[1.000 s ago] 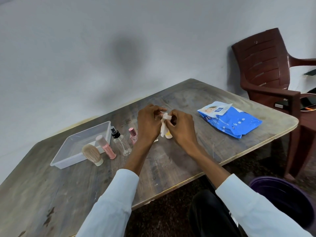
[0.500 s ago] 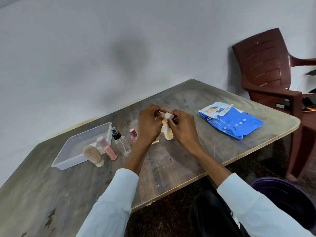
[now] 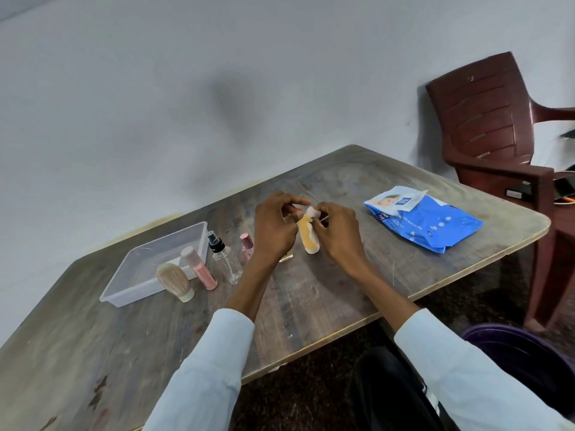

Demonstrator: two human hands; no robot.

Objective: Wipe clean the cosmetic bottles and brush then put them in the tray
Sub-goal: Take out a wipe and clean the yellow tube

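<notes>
Hands meet above the middle of the wooden table (image 3: 311, 306); the left hand (image 3: 273, 228) has its fingers curled, fingertips pinching near the top of a small orange bottle (image 3: 306, 236), and the right hand (image 3: 337, 231) is curled too, pinching a white wipe (image 3: 312, 212) bunched over the bottle's top; the bottle stands roughly upright between the two hands, its white base low over the table, though whether it touches the surface cannot be told. Left of the hands a row of items stands on the table: a small pink-capped bottle (image 3: 247, 245) just beside the left wrist, a clear spray bottle (image 3: 225, 259) with a black pump, a pink tube bottle (image 3: 199, 269) leaning slightly, and a makeup brush (image 3: 174, 279) standing on its cream base with bristles up; behind them lies a clear plastic tray (image 3: 149, 287), the pink tube and the brush just in front of its near wall. Something small and golden (image 3: 286, 258) shows under the left wrist, too hidden to name. A blue pack of baby wipes (image 3: 429, 225) lies well apart to the right, its flap open; a maroon plastic chair (image 3: 485, 129) stands beyond the table's right corner; a purple bucket (image 3: 529, 353) sits on the floor at lower right.
</notes>
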